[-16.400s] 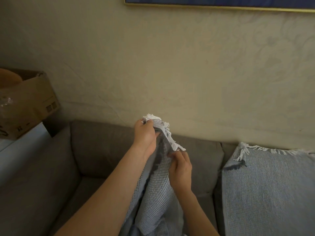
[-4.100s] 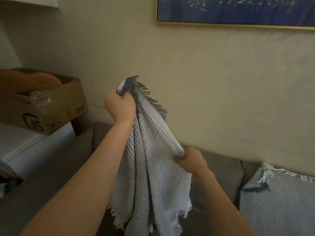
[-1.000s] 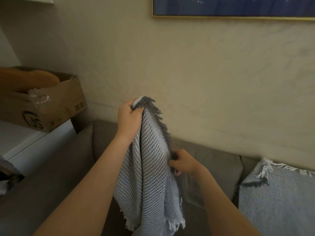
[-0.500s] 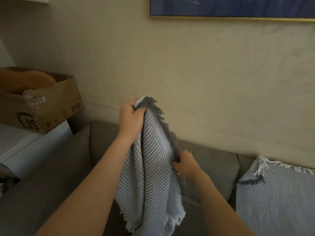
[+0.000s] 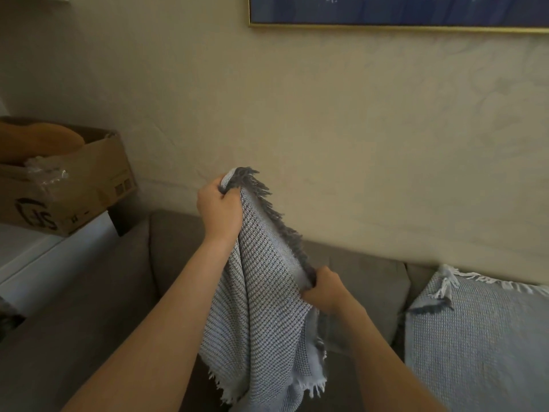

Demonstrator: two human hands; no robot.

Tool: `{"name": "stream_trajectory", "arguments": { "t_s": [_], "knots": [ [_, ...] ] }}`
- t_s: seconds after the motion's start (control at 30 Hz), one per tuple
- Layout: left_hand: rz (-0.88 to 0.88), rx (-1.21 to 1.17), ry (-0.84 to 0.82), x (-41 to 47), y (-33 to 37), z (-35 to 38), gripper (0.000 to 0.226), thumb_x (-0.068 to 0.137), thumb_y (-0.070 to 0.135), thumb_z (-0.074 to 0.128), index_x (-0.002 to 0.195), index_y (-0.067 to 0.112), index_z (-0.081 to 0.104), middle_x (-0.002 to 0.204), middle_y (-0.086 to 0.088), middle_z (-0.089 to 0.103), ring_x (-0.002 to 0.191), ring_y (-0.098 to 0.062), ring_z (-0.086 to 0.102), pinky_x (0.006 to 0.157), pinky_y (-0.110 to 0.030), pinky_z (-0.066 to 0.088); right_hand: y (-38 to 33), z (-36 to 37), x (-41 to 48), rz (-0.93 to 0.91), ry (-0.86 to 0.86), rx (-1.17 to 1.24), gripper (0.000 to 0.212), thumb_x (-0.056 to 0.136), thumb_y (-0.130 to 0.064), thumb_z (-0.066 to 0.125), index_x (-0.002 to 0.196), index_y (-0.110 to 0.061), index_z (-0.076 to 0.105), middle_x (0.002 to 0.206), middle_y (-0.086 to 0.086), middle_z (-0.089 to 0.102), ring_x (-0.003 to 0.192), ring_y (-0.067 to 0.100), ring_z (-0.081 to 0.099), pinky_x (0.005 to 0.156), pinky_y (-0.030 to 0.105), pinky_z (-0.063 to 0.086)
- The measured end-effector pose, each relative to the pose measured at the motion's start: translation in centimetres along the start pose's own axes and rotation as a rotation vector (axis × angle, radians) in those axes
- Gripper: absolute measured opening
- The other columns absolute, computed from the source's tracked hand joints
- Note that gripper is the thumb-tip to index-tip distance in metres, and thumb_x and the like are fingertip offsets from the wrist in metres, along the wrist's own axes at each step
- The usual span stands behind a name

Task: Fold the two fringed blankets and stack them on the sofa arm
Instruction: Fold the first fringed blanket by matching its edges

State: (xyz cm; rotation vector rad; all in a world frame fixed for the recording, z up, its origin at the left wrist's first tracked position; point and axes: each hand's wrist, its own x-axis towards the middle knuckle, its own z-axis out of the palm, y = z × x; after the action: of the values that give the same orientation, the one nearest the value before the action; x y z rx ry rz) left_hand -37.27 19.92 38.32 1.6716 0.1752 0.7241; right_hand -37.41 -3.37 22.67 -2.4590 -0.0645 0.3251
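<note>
left hand point(image 5: 218, 210): gripping the top corner of the grey-blue waffle-knit blanket with dark fringe point(image 5: 261, 295), holding it up above the grey fabric sofa point(image 5: 365, 281)
right hand point(image 5: 325, 289): pinching the same blanket's fringed edge lower down
second one: the pale blue fringed blanket point(image 5: 481, 340) is lying draped on the sofa, off to the right
background: brown cardboard box point(image 5: 74, 185) sitting at left

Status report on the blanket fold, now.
Left hand grips held blanket at top corner; right hand pinches its dark fringe lower down. Blanket hangs above sofa, not yet stacked. Second blanket lies at right, apart.
</note>
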Motion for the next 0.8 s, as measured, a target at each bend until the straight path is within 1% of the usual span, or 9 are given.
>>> {"name": "stream_trajectory", "arguments": {
  "t_s": [0.13,0.27,0.3,0.37,0.47,0.53,0.63,0.73,0.8],
  "knots": [
    [-0.002,-0.02,-0.032,-0.3,0.0,0.3,0.035,0.094,0.002,0.057,0.064,0.02,0.057,0.06,0.004,0.049,0.058,-0.014,0.04,0.057,-0.032,0.034,0.4,0.3,-0.1,0.039,0.107,-0.111,0.023,0.078,-0.014,0.066,0.073,-0.01,0.044,0.08,0.01,0.06,0.064,0.022,0.058,0.045,0.028,0.043],
    [0.001,-0.022,-0.041,-0.6,0.0,0.4,0.033,0.095,0.003,0.057,0.066,0.019,0.058,0.063,-0.001,0.049,0.06,-0.015,0.039,0.058,-0.033,0.033,0.1,0.2,-0.6,0.007,0.155,-0.33,0.006,0.089,-0.009,0.062,0.09,-0.007,0.056,0.095,0.013,0.062,0.082,0.033,0.067,0.068,0.041,0.059],
    [-0.009,-0.016,-0.034,-0.6,0.1,0.4,0.034,0.096,0.003,0.057,0.066,0.019,0.057,0.063,-0.002,0.049,0.059,-0.014,0.038,0.058,-0.033,0.033,0.1,0.2,-0.7,-0.012,0.159,-0.327,0.005,0.088,-0.006,0.061,0.086,-0.007,0.056,0.089,0.012,0.06,0.076,0.031,0.064,0.063,0.04,0.056],
    [-0.03,0.004,0.003,-0.4,0.2,0.3,0.041,0.097,0.002,0.058,0.062,0.022,0.051,0.06,0.003,0.045,0.057,-0.013,0.035,0.058,-0.032,0.032,0.3,0.2,-0.8,-0.04,0.175,-0.216,0.023,0.081,0.0,0.057,0.066,-0.008,0.042,0.065,0.006,0.046,0.055,0.022,0.045,0.046,0.031,0.035],
    [-0.055,-0.003,0.029,-0.2,0.0,0.3,0.043,0.097,0.002,0.059,0.061,0.024,0.051,0.059,0.005,0.047,0.058,-0.015,0.04,0.06,-0.033,0.035,1.0,0.3,-1.3,-0.013,0.219,0.043,0.03,0.077,0.0,0.056,0.062,-0.01,0.031,0.057,0.005,0.033,0.052,0.017,0.026,0.043,0.025,0.018],
    [-0.065,-0.003,0.024,-0.2,-0.3,0.3,0.033,0.097,0.004,0.059,0.066,0.018,0.057,0.064,-0.003,0.054,0.062,-0.018,0.045,0.062,-0.035,0.04,1.4,0.7,-1.6,-0.024,0.278,0.126,0.032,0.085,-0.019,0.054,0.062,-0.009,0.034,0.053,0.004,0.036,0.049,0.017,0.028,0.042,0.031,0.024],
    [-0.078,0.0,0.051,-0.1,-0.8,0.5,0.022,0.094,0.006,0.056,0.074,0.01,0.062,0.071,-0.019,0.061,0.065,-0.021,0.051,0.063,-0.039,0.045,2.2,1.0,-2.2,-0.081,0.428,0.097,0.046,0.095,-0.054,0.042,0.074,-0.017,0.057,0.058,-0.002,0.058,0.049,0.016,0.053,0.048,0.036,0.044],
    [-0.099,-0.014,0.12,0.2,-0.8,0.5,0.027,0.099,0.002,0.056,0.078,0.018,0.065,0.075,-0.004,0.065,0.069,-0.018,0.059,0.068,-0.037,0.05,2.9,-0.5,-2.9,-0.201,0.469,-0.023,0.05,0.102,-0.072,0.034,0.095,-0.027,0.055,0.064,-0.006,0.061,0.052,0.013,0.058,0.048,0.036,0.05],
    [-0.088,-0.025,0.135,0.3,-1.0,0.6,0.025,0.099,-0.001,0.054,0.086,0.016,0.067,0.075,0.005,0.063,0.067,-0.012,0.057,0.066,-0.031,0.047,2.8,-2.7,-2.9,-0.249,0.453,-0.29,0.043,0.104,-0.065,0.035,0.102,-0.025,0.05,0.069,-0.005,0.062,0.055,0.019,0.06,0.048,0.036,0.049]
  ]
}}
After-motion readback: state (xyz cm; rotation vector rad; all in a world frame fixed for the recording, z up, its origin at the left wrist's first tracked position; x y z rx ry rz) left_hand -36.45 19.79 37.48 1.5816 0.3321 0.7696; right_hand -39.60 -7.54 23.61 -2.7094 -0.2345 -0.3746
